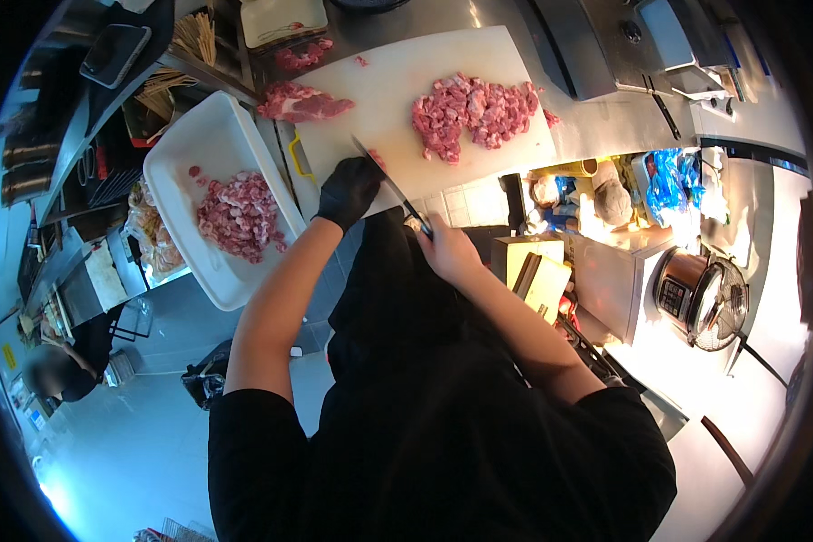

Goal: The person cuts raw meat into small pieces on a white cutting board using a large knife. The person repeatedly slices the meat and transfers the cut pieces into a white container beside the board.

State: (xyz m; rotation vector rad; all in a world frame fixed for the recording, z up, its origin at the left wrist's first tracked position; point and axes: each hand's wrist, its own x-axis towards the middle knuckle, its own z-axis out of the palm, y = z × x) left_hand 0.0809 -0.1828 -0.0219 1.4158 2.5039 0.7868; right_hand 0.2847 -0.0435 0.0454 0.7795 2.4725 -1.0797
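My right hand, bare, grips the dark handle of a kitchen knife. Its narrow blade slants up and left over the near edge of a white cutting board. Close against the blade's left side is my left hand in a black glove, fingers bent; what lies under them is hidden. A small piece of raw meat shows just beyond the blade. Cut meat chunks are heaped on the board's right half. One larger slab of raw meat rests across the board's left edge.
Left of the board, a white plastic tub holds more cut meat. Another meat piece lies behind the slab. A second knife is on the steel counter at right. Farther left, a person is visible.
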